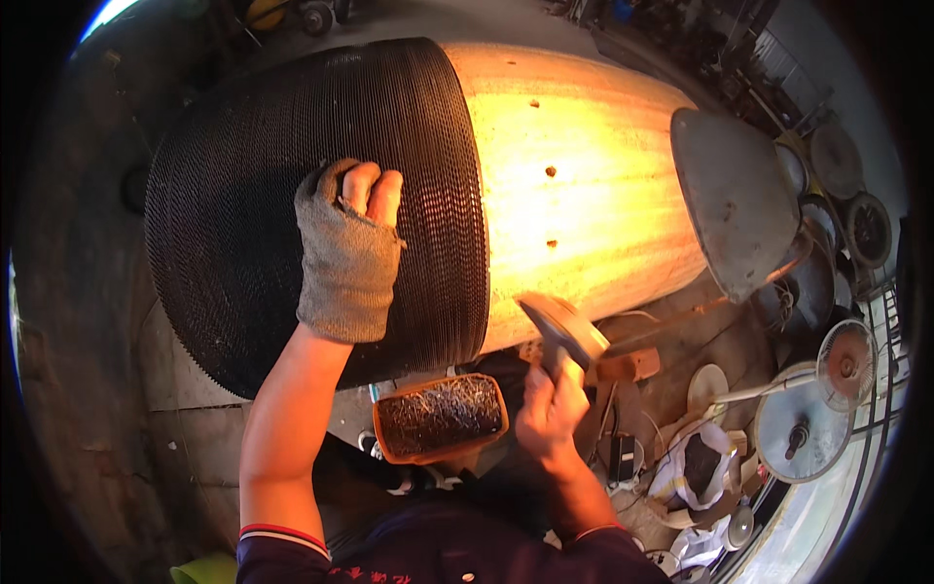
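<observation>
A large wooden drum point(584, 175) lies across the view, its left part covered by dense black ridged rows point(243, 195). My left hand point(352, 243), in a grey glove with some bare fingertips, rests on those rows with its fingers curled; anything pinched in them is hidden. Low on the right, my right hand point(555, 404) grips a hammer point(564, 329), whose head is slightly blurred in front of the drum's lower edge. Below the drum, between my forearms, stands an orange box point(389, 443) holding many thin dark and shiny pieces.
A grey shade point(735, 200) hangs over the drum's right end, beside brightly lit wood with several small dark holes. Fan-like wire guards point(846, 365), round metal discs point(806, 428) and a white sack point(696, 467) crowd the right side. A reddish block point(630, 366) sits past the hammer.
</observation>
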Demonstrator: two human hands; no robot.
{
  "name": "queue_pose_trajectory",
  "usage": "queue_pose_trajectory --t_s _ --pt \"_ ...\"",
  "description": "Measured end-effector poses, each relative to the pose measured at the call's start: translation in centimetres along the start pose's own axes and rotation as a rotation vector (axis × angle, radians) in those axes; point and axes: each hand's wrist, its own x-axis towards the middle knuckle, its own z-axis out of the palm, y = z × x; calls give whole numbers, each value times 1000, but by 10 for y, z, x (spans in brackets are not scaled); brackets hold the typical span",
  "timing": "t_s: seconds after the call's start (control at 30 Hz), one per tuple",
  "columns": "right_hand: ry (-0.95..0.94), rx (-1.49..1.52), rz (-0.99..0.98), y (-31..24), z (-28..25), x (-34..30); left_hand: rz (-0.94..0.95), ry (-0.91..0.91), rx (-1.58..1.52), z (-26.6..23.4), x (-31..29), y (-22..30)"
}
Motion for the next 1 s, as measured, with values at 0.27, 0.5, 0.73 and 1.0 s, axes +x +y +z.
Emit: queue_pose_trajectory --t_s 0.27,0.5,0.73,1.0 --pt "-172 -222 122 -9 1 8 -35 -9 -51 2 -3 -1" --pt "-243 -314 207 14 19 16 -22 -17 21 -3 5 -1" --pt "12 -227 -28 -7 14 20 -26 -43 16 3 3 -1" --pt "47 15 -196 14 7 11 -81 -178 125 -16 13 3"
